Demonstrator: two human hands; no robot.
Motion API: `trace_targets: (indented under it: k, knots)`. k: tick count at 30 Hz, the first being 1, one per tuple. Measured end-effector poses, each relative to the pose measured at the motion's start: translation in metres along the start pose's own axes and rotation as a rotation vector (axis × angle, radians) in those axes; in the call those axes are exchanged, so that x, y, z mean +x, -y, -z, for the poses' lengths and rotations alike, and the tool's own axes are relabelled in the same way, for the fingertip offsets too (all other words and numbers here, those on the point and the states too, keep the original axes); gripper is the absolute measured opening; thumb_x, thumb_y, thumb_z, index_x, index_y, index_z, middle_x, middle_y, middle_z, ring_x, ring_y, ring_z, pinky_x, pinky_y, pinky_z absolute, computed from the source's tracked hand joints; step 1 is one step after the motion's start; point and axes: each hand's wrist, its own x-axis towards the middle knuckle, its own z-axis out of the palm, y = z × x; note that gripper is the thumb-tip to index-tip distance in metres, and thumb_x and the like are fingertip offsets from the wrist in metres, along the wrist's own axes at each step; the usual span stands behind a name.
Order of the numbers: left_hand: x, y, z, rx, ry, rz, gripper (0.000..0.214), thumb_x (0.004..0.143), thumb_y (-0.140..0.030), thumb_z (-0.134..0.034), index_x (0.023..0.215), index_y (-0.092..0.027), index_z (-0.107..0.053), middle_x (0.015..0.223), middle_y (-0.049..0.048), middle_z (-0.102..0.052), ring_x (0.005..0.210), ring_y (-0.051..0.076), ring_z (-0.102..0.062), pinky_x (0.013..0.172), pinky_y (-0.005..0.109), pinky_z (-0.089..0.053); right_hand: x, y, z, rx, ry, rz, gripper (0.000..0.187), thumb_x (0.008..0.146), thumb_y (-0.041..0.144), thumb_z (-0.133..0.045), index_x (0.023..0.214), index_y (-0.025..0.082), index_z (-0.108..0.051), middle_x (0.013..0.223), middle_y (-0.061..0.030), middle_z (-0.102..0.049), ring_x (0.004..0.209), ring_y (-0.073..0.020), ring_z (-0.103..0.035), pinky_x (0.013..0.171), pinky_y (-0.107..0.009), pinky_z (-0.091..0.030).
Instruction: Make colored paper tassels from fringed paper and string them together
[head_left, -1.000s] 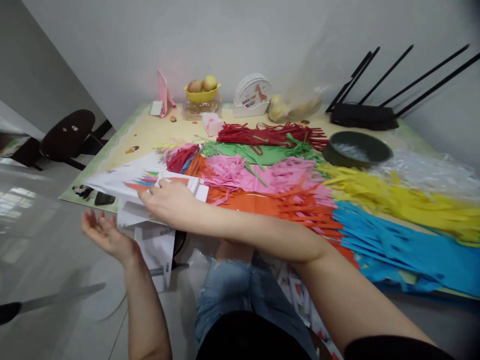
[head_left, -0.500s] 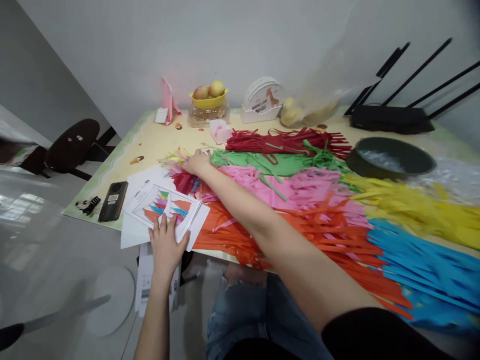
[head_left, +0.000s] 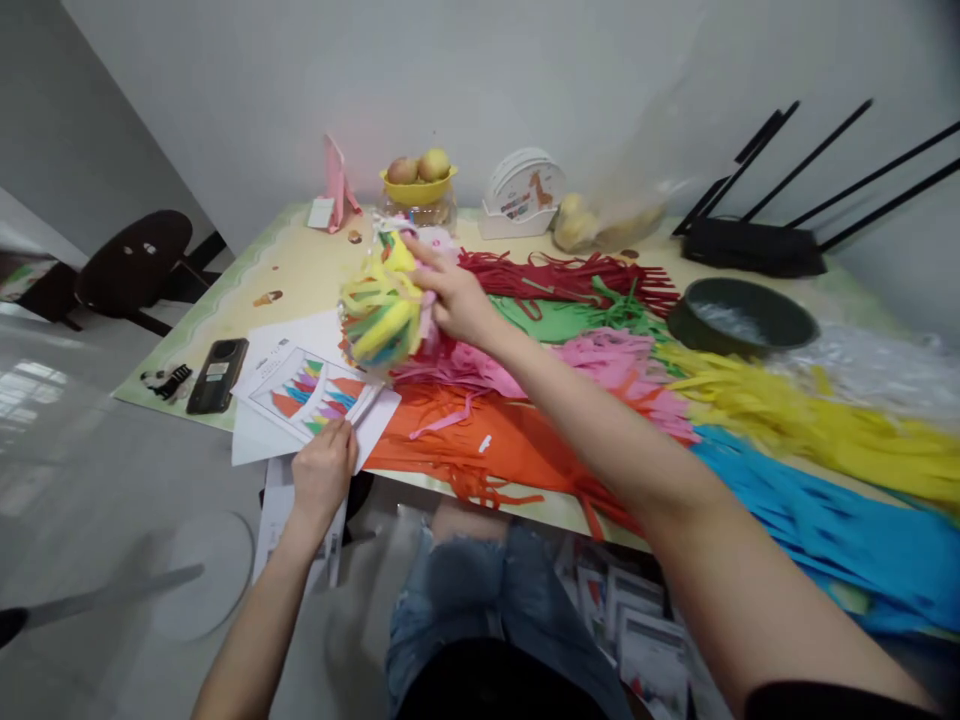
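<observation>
In the head view my right hand [head_left: 454,290] is closed round a bundle of multicoloured fringed strips [head_left: 382,310], yellow outermost, raised above the table. My left hand [head_left: 324,465] has its fingers curled at the near edge of a printed white card [head_left: 311,392] with a picture of coloured tassels; its fingertips are partly hidden. Under the card lie white sheets [head_left: 251,440]. Flat fringed pieces spread to the right: orange [head_left: 510,430], pink [head_left: 607,365], green [head_left: 536,318], dark red [head_left: 540,280], yellow [head_left: 840,410] and blue [head_left: 810,510].
A phone [head_left: 217,375] lies at the table's left edge. Along the wall stand a yellow fruit bowl [head_left: 416,190], a white holder with round plates [head_left: 521,200] and a black router [head_left: 750,245]. A dark green basin [head_left: 739,345] sits at right. Printed packs [head_left: 652,650] show below the table.
My right hand has lifted the bundle of strips off the table. The left hand has gone from fingers spread on the card to curled at its edge. The view has shifted slightly.
</observation>
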Motion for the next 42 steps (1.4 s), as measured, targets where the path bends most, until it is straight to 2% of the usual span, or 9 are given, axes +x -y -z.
trace_targets:
  k: [4, 10, 15, 21, 26, 29, 33, 37, 42]
  knots:
    - [0.005, -0.004, 0.010, -0.055, -0.003, 0.051, 0.025, 0.090, -0.030, -0.056, 0.099, -0.019, -0.076, 0.107, 0.0159, -0.078, 0.103, 0.031, -0.073, 0.088, 0.037, -0.055, -0.071, 0.042, 0.017, 0.203, -0.087, 0.115, 0.031, 0.096, 0.033, -0.054, 0.119, 0.027, -0.073, 0.156, -0.0061, -0.050, 0.146, -0.0257, -0.046, 0.118, -0.049, -0.039]
    - [0.008, -0.009, 0.017, -0.058, -0.056, 0.065, 0.031, 0.095, -0.034, -0.051, 0.104, -0.019, -0.076, 0.107, 0.0145, -0.078, 0.100, 0.028, -0.073, 0.086, 0.034, -0.052, -0.134, 0.065, -0.038, 0.190, 0.379, 0.157, 0.036, 0.085, 0.012, -0.058, 0.114, 0.021, -0.076, 0.150, -0.0125, -0.058, 0.122, -0.0275, -0.061, 0.104, -0.047, -0.050]
    - [0.007, -0.019, 0.016, -0.047, -0.093, 0.032, 0.033, 0.097, -0.033, -0.048, 0.107, -0.018, -0.076, 0.111, 0.0139, -0.078, 0.100, 0.027, -0.074, 0.087, 0.032, -0.051, -0.114, 0.072, -0.058, 0.017, 0.614, 0.226, 0.036, 0.087, 0.006, -0.053, 0.115, 0.012, -0.075, 0.138, -0.0195, -0.065, 0.112, -0.0290, -0.062, 0.102, -0.048, -0.048]
    - [0.003, -0.013, 0.020, -0.034, -0.119, -0.039, 0.031, 0.092, -0.031, -0.056, 0.109, -0.016, -0.076, 0.113, 0.0145, -0.078, 0.102, 0.027, -0.074, 0.086, 0.032, -0.053, -0.079, 0.064, -0.076, 0.182, 0.558, 0.287, 0.023, 0.094, 0.014, -0.052, 0.102, 0.014, -0.074, 0.118, -0.0143, -0.070, 0.111, -0.0231, -0.062, 0.102, -0.038, -0.046]
    - [-0.005, -0.016, 0.011, -0.026, -0.126, -0.038, 0.030, 0.092, -0.027, -0.053, 0.108, -0.016, -0.076, 0.110, 0.0150, -0.079, 0.100, 0.026, -0.075, 0.084, 0.031, -0.054, -0.088, 0.053, -0.115, 0.051, 0.571, 0.441, 0.025, 0.095, 0.030, -0.059, 0.109, 0.013, -0.071, 0.124, -0.0191, -0.065, 0.123, -0.0321, -0.049, 0.113, -0.056, -0.034]
    - [-0.008, -0.014, 0.007, -0.046, -0.111, -0.024, 0.032, 0.095, -0.030, -0.050, 0.107, -0.017, -0.077, 0.114, 0.0147, -0.078, 0.105, 0.025, -0.074, 0.089, 0.032, -0.054, -0.088, 0.044, -0.131, 0.027, 0.610, 0.441, 0.028, 0.096, 0.027, -0.056, 0.110, 0.008, -0.071, 0.119, -0.0227, -0.066, 0.115, -0.0317, -0.051, 0.108, -0.056, -0.039]
    - [0.013, 0.027, 0.024, -0.095, -0.080, 0.027, 0.032, 0.093, -0.037, -0.053, 0.109, -0.019, -0.075, 0.118, 0.0104, -0.077, 0.114, 0.025, -0.070, 0.100, 0.034, -0.051, -0.085, 0.034, -0.136, 0.074, 0.611, 0.405, 0.031, 0.099, 0.028, -0.051, 0.113, 0.009, -0.071, 0.124, -0.0228, -0.064, 0.116, -0.0293, -0.054, 0.106, -0.050, -0.044]
    - [0.053, 0.089, 0.049, -0.088, -0.152, 0.437, 0.053, 0.089, -0.032, -0.056, 0.133, -0.004, -0.061, 0.147, 0.0256, -0.055, 0.143, 0.036, -0.046, 0.120, 0.049, -0.031, -0.086, 0.035, -0.125, 0.131, 0.603, 0.406, 0.035, 0.102, 0.028, -0.045, 0.121, 0.014, -0.070, 0.135, -0.0182, -0.061, 0.124, -0.0257, -0.054, 0.110, -0.043, -0.044]
    - [0.072, 0.114, 0.072, -0.178, -0.064, 0.597, 0.042, 0.090, -0.039, -0.059, 0.110, -0.004, -0.070, 0.115, 0.0243, -0.072, 0.120, 0.041, -0.062, 0.106, 0.051, -0.045, -0.095, 0.049, -0.097, 0.207, 0.638, 0.439, 0.030, 0.100, 0.030, -0.050, 0.117, 0.016, -0.071, 0.130, -0.0124, -0.066, 0.127, -0.0224, -0.056, 0.116, -0.038, -0.039]
